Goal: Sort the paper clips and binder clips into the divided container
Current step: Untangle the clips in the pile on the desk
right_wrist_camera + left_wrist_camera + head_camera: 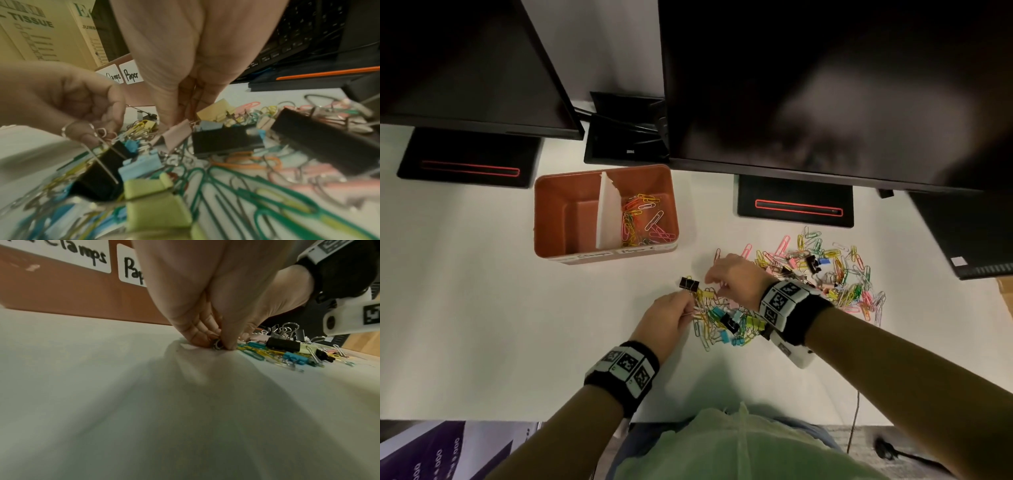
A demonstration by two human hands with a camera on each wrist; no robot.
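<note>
Hands both pinching clips: left hand (666, 317) a wire-handled clip, right hand (174, 91) a pink binder clip (177, 134), in the mixed pile (726, 322) mid-bench. Lift singly, shake tangles loose; clamps compartment (571, 219) of the divided container (541, 219) holds nothing yet.

White desk (482, 308) carries: a brown divided container (551, 219) toward the rear; two black monitor bases (465, 161) (794, 205); a black keyboard (976, 246) at the right edge; a near heap of mixed clips (726, 325); a second, wider heap (835, 274) just beyond.
</note>
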